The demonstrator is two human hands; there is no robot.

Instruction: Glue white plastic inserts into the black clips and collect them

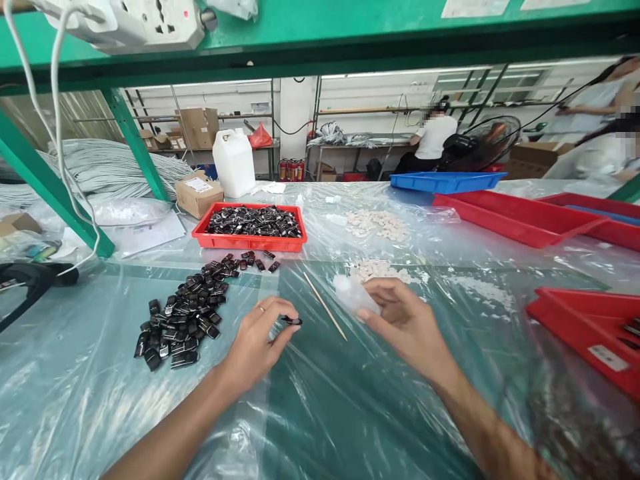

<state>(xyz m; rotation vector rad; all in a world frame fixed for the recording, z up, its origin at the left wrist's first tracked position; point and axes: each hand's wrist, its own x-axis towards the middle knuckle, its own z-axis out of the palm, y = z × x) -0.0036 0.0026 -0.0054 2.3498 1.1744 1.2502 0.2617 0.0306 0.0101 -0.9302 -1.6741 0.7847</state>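
Note:
Between the thumb and fingers of my left hand (255,341) is a small black plastic part (292,321), held just above the plastic-covered table. My right hand (407,327) has its thumb and fingers around a small translucent white bottle (349,293), which leans to the left. A thin wooden stick (325,307) lies on the sheet between the two hands. Left of my left hand spreads a loose pile of similar black parts (187,317). Small whitish pieces (380,271) lie in a heap just beyond the bottle.
A red tray (250,245) full of black parts stands behind the pile, near a white jug (234,163) and a cardboard box (199,195). More trays, one blue (447,181), sit at right. A green shelf beam (320,60) crosses overhead. People sit farther back.

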